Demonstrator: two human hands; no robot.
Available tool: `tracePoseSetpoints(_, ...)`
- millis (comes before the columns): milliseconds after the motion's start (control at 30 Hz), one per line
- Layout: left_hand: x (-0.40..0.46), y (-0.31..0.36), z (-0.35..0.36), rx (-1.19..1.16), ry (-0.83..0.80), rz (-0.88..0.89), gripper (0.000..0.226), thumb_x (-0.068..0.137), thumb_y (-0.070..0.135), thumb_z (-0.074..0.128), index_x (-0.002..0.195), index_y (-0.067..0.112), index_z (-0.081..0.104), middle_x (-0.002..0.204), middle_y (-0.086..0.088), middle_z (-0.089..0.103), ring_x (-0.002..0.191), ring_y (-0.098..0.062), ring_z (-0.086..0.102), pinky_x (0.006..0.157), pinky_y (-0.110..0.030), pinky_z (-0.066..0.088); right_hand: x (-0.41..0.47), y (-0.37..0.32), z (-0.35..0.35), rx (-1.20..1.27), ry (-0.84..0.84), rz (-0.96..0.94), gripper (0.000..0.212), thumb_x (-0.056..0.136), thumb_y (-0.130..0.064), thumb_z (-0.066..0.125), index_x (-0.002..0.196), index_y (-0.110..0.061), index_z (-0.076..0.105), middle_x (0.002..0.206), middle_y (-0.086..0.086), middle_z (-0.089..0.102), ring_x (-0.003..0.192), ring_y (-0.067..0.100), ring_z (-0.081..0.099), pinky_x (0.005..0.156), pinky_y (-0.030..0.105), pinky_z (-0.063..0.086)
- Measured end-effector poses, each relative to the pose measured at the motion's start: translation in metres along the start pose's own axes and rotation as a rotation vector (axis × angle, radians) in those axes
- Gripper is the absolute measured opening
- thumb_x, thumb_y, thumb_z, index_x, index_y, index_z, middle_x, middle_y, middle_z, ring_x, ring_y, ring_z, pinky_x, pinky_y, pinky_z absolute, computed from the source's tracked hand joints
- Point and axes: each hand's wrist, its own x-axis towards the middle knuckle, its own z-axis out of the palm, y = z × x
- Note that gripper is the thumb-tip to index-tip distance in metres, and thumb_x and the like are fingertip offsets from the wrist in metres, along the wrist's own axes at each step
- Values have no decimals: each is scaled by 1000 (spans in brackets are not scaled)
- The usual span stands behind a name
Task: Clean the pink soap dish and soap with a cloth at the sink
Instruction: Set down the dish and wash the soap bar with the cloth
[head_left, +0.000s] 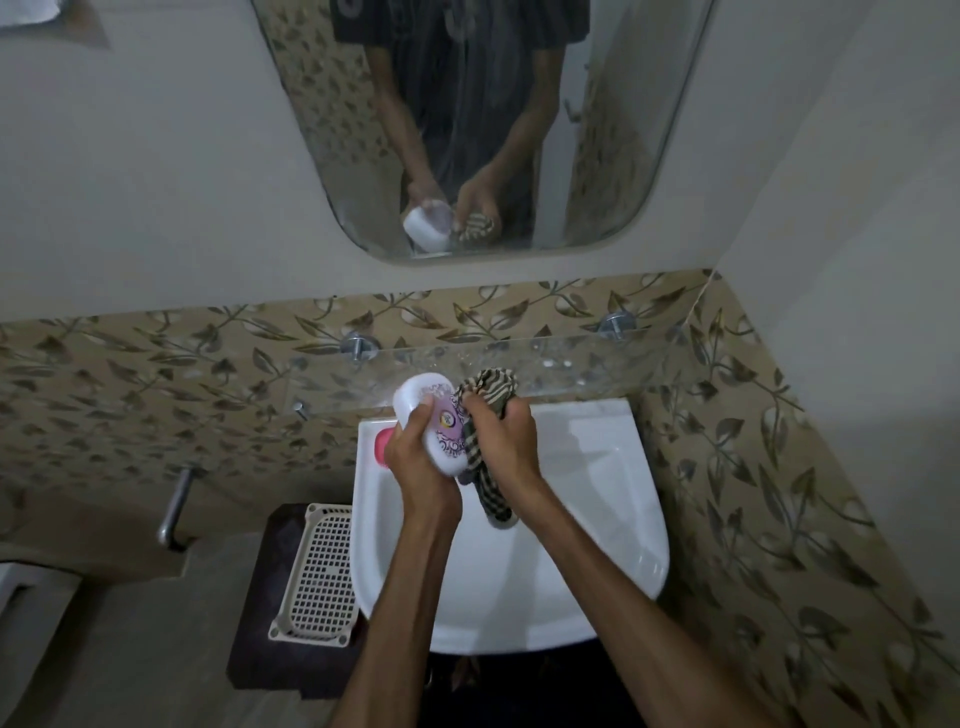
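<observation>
Left hand (415, 457) gripping stiff, likely slippery soap dish lid (431, 421) edgewise; right hand (498, 431) bunching soft striped cloth (485, 452) beside it.

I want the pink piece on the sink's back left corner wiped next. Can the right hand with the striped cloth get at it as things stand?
Probably not directly. The left hand, gripping the white oval soap box, sits between the right hand with its striped cloth and the pink piece on the white sink, and hides most of it.
</observation>
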Motion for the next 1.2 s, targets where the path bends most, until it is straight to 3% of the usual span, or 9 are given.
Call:
tracePoseSetpoints(167, 8, 5, 18, -80, 56, -28, 53, 100, 43, 64, 132, 1, 64, 118, -20, 71, 107, -34, 70, 96, -43, 58, -28, 9, 7, -106, 90, -259, 26, 86, -44, 64, 78, -19, 67, 75, -5, 72, 73, 14, 69, 69, 35, 57)
tracePoseSetpoints(233, 11, 6, 18, -30, 43, -43, 52, 103, 47, 56, 119, 0, 70, 105, -17, 72, 92, -27, 72, 83, -37, 59, -33, 10, 7, -128, 79, -425, 26, 88, -44, 64, 74, -21, 63, 70, -7, 67, 68, 9, 65, 65, 34, 55)
tracePoseSetpoints(333, 14, 3, 14, -41, -77, -141, 61, 106, 51, 46, 73, 9, 76, 72, -8, 69, 64, -17, 70, 61, -27, 57, -29, 7, 2, -180, 7, -677, 17, 92, -34, 69, 83, -20, 65, 76, -6, 67, 71, 10, 64, 64, 29, 51)
tracePoseSetpoints(433, 14, 2, 10, 12, -180, -166, 64, 108, 46, 43, 60, 15, 73, 63, -3, 65, 56, -13, 66, 57, -26, 53, -20, 6, -3, -238, -5, -831, 18, 92, -27, 70, 81, -17, 61, 74, -5, 62, 67, 12, 58, 61, 29, 47)
tracePoseSetpoints(533, 14, -1, 2, 175, -173, -50, 58, 108, 37, 47, 66, 21, 83, 72, -2, 78, 65, -14, 76, 52, -20, 56, -15, 5, -3, -156, 0, -640, 15, 89, -34, 72, 82, -23, 65, 74, -7, 67, 69, 11, 65, 62, 26, 53)
tracePoseSetpoints(700, -1, -21, -8, 429, -230, 73, 38, 99, 45, 55, 117, 20, 77, 112, -8, 80, 106, -28, 76, 89, -41, 61, -2, 1, -1, 99, 118, -113, 16, 86, -38, 74, 83, -23, 72, 79, -13, 76, 73, 0, 72, 67, 25, 56)
tracePoseSetpoints(900, -11, -26, -26, 657, -449, 391, 14, 93, 44, 65, 91, 43, 78, 89, 11, 78, 80, -2, 71, 69, -14, 52, 29, -2, -24, 401, 198, 357, 23, 84, -22, 79, 95, -3, 75, 81, 8, 77, 77, 30, 74, 77, 39, 61)
tracePoseSetpoints(1033, -9, -36, -43, 580, -329, 288, 40, 98, 18, 68, 62, 35, 75, 61, 17, 68, 55, 5, 60, 54, -10, 45, 29, 5, -40, 655, 23, 592, 32, 91, -27, 71, 104, 2, 75, 102, 19, 74, 96, 37, 71, 94, 44, 55)
tracePoseSetpoints(1200, -1, -47, -58, 293, -91, -113, 24, 81, 31, 66, 86, 10, 76, 80, -10, 75, 63, -21, 71, 51, -25, 53, 12, 20, -58, 917, -119, 545, 37, 100, -23, 58, 75, -5, 79, 75, 10, 75, 65, 23, 75, 71, 32, 59)
